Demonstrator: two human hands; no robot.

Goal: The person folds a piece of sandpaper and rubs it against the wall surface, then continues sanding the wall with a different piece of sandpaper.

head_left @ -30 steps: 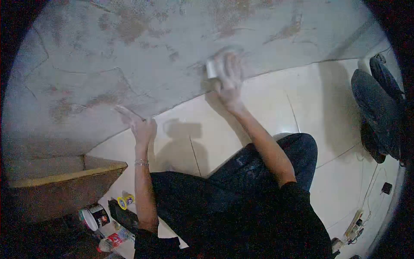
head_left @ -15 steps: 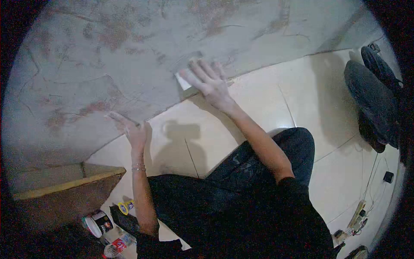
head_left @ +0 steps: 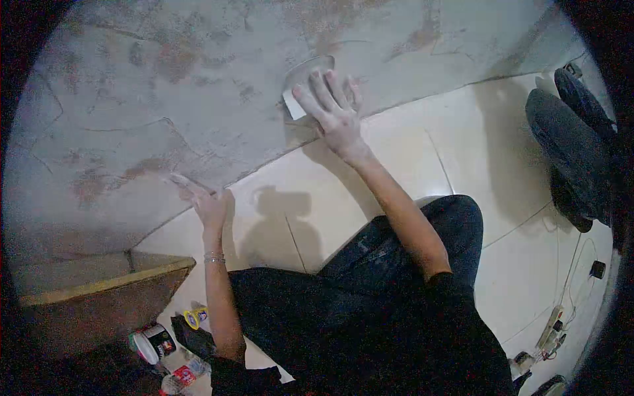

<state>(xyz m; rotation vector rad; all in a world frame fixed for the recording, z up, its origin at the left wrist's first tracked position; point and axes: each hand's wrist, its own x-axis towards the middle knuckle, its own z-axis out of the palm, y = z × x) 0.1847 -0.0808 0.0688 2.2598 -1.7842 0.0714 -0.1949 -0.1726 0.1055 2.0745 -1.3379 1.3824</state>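
Note:
Powdery white dust coats my right hand (head_left: 338,122), which presses flat on a piece of sandpaper (head_left: 296,104) against the grey, patchy wall (head_left: 218,86). A pale edge of the sheet shows left of my fingers, and its curved grey end sticks out above them; the rest is hidden under the hand. Lower down the wall to the left, my left hand (head_left: 206,201) leans with its fingers stretched out on the surface, just above the floor line. Nothing shows in it.
A wooden box-like piece (head_left: 112,297) stands at lower left, near a white-and-black tub (head_left: 155,343) and a plastic bottle (head_left: 178,379). A power strip (head_left: 549,330) with cables lies on the tiled floor (head_left: 422,158) at right. Dark bags or clothing (head_left: 568,145) sit at upper right.
My right hand has slid up the wall and slightly right, carrying the sandpaper with it. My left hand stays in almost the same place.

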